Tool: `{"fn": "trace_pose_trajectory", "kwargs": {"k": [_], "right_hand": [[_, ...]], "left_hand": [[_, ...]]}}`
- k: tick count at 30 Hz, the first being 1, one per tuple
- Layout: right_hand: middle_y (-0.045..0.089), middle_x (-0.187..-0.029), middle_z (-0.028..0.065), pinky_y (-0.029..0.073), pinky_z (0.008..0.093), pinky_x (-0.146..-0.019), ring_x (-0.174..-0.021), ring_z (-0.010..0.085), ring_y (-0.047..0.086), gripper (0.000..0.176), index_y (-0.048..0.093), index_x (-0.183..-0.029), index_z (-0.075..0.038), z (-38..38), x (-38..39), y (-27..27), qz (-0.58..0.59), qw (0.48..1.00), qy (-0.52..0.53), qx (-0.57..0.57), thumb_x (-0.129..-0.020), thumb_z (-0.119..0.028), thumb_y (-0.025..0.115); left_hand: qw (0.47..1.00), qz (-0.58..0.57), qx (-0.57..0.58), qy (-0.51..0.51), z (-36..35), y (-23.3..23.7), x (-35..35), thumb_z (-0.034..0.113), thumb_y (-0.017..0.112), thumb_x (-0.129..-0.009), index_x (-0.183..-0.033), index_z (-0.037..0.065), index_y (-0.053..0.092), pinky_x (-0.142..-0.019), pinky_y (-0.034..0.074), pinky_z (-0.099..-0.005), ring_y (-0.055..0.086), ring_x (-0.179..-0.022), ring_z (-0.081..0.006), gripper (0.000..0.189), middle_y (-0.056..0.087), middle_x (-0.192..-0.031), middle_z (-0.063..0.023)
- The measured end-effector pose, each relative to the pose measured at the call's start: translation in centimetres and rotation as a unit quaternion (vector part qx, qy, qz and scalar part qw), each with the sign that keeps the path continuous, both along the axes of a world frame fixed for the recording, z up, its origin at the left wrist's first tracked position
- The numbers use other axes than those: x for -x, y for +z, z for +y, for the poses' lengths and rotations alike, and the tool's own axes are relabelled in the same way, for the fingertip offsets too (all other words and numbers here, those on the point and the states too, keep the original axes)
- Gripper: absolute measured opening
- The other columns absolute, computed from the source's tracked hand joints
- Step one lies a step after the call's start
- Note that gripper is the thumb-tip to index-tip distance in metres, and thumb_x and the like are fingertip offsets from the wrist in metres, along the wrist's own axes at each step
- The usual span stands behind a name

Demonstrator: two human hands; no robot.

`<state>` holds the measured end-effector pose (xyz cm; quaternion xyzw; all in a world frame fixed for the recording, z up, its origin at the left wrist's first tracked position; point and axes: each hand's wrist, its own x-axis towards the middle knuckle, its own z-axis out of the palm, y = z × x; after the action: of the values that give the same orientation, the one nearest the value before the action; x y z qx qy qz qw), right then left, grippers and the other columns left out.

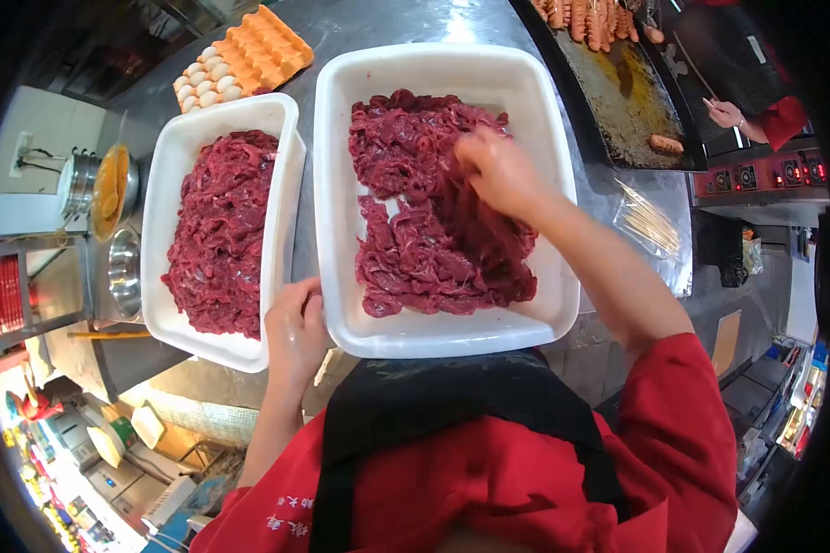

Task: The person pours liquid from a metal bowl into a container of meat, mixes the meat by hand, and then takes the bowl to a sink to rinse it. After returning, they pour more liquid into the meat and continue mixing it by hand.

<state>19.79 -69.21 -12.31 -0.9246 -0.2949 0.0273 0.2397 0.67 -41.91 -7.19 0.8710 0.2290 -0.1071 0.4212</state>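
Observation:
A deep white tub [563, 230] stands in front of me, with sliced raw red meat [415, 267] spread in it. My right hand [498, 170] is closed on a clump of these slices, pulling up strands over the tub's right half; it is slightly blurred. At the tub's near left corner, my left hand [295, 327] has its fingers curled against the rim. Beside it, to the left, a second white tub [290, 175] holds a larger heap of the same raw meat [221, 240].
Behind the left tub lies an orange egg tray [263, 51] with several eggs. At right are a black griddle [618, 101] with sausages, a bag of wooden skewers [650, 221] and another person's hand [727, 114]. Metal bowls [124, 272] stand at left.

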Motion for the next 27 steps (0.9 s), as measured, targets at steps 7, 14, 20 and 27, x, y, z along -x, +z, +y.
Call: {"fn": "trace_pose_trajectory", "kwargs": {"k": [7,14,20,27], "right_hand": [[0.039,-0.136,0.0191,0.033,0.0442,-0.103,-0.124,0.0418,0.037,0.083,0.040,-0.134,-0.017,0.0,-2.7,-1.7,0.141,0.985,-0.059,0.076,-0.063,-0.039,0.077],[0.053,-0.124,0.0176,0.041,0.0375,-0.099,-0.113,0.0283,0.053,0.093,0.039,-0.133,-0.002,1.2,8.5,-3.6,0.409,0.869,-0.122,-0.251,-0.056,-0.027,0.086],[0.064,-0.101,0.0057,0.049,0.0301,-0.083,-0.092,0.0166,0.060,0.059,0.056,-0.117,-0.004,4.3,8.4,4.3,0.462,0.734,-0.150,-0.475,-0.062,0.003,0.076],[0.066,-0.100,0.0121,0.048,0.0295,-0.081,-0.091,0.0163,0.061,0.047,0.057,-0.117,-0.005,2.7,5.9,14.9,0.023,0.932,-0.058,-0.357,-0.072,-0.007,0.071]], "left_hand": [[0.948,-0.276,-0.052,-0.148,-6.6,-1.6,-5.4,0.015,0.061,-0.084,-0.118,0.006,0.053,-0.081,0.048,-0.0383,0.059,-0.093,-0.0258,0.036,0.057,-0.111,-0.0125],[0.752,0.252,0.565,0.228,-9.4,-6.4,-8.5,0.053,0.055,-0.087,-0.133,0.012,0.044,-0.097,0.039,-0.0533,0.051,-0.117,-0.0326,0.062,0.050,-0.132,-0.0088],[0.821,-0.027,0.568,0.042,-7.8,-0.3,-10.5,0.009,0.070,-0.079,-0.120,0.009,0.052,-0.085,0.051,-0.0390,0.061,-0.098,-0.0232,0.045,0.061,-0.109,-0.0087],[0.832,-0.280,0.472,-0.087,-6.4,10.3,-11.6,0.006,0.069,-0.077,-0.108,-0.001,0.059,-0.077,0.051,-0.0292,0.064,-0.086,-0.0150,0.033,0.067,-0.096,-0.0082]]}}
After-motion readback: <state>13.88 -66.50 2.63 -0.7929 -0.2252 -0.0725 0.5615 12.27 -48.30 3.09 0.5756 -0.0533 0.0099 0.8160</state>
